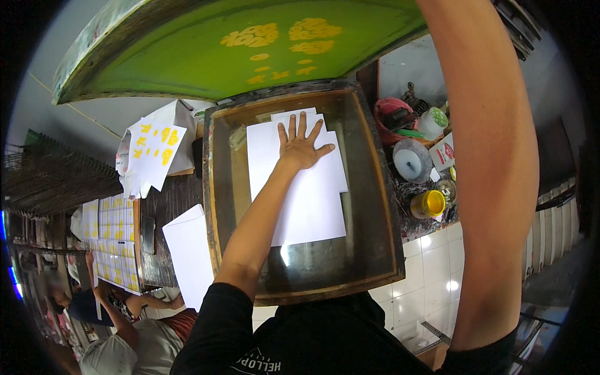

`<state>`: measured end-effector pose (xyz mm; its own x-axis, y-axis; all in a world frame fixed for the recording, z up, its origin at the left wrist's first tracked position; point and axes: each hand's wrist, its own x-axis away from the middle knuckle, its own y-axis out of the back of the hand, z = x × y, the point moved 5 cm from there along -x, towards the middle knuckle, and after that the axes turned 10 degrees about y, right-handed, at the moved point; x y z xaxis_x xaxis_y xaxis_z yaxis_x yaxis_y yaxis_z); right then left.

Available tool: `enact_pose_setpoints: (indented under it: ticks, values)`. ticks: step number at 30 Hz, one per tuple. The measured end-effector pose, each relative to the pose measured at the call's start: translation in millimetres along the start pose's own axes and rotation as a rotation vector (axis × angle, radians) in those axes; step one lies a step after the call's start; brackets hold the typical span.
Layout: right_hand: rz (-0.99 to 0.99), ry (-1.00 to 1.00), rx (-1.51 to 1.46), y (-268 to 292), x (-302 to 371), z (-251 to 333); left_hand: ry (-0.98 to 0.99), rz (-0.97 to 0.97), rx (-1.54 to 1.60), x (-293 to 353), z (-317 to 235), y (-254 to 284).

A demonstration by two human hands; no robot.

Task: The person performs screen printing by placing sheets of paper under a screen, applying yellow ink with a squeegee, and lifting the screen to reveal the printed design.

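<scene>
My left hand (301,147) lies flat, fingers spread, on white paper sheets (306,212). The sheets overlap unevenly on a glass-topped, wood-framed table (369,262). Above the far side, a screen-printing frame (169,59) stands tilted up, its green mesh carrying yellow flower-like and smaller shapes. My right forearm (490,156) reaches up along the right side and leaves the picture at the top, near the frame's right end. The right hand itself is out of sight, so whether it touches the frame does not show.
Right of the table stand a yellow paint jar (428,204), a grey bowl (411,160), a red basin (395,119) and a white bottle (432,123). On the left are yellow-printed sheets (156,147), a blank sheet (189,253) and a phone (147,234). Another person (134,337) sits lower left.
</scene>
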<state>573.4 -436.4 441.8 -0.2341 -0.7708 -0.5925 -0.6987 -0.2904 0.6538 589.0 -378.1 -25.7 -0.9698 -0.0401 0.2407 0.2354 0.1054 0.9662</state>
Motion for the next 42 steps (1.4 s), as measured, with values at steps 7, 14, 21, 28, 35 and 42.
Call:
enact_pose_setpoints:
  ticks: [7,14,21,28,35,42]
  values:
    - [-0.062,-0.283,-0.361,25,30,27,-0.140,-0.259,0.625,41,-1,68]
    - [0.285,-0.475,-0.566,34,118,112,-0.295,-0.492,1.621,264,61,124]
    - [0.430,-0.479,-0.896,-36,251,220,0.229,0.390,2.118,379,66,-29]
    - [0.773,-0.219,-0.916,-95,302,300,0.490,0.542,2.375,378,66,-101]
    - [0.482,-0.124,-0.698,-90,299,302,0.588,0.585,2.353,376,66,-112]
    - [0.371,-0.139,-0.580,-180,256,246,0.720,0.590,2.311,381,70,-117]
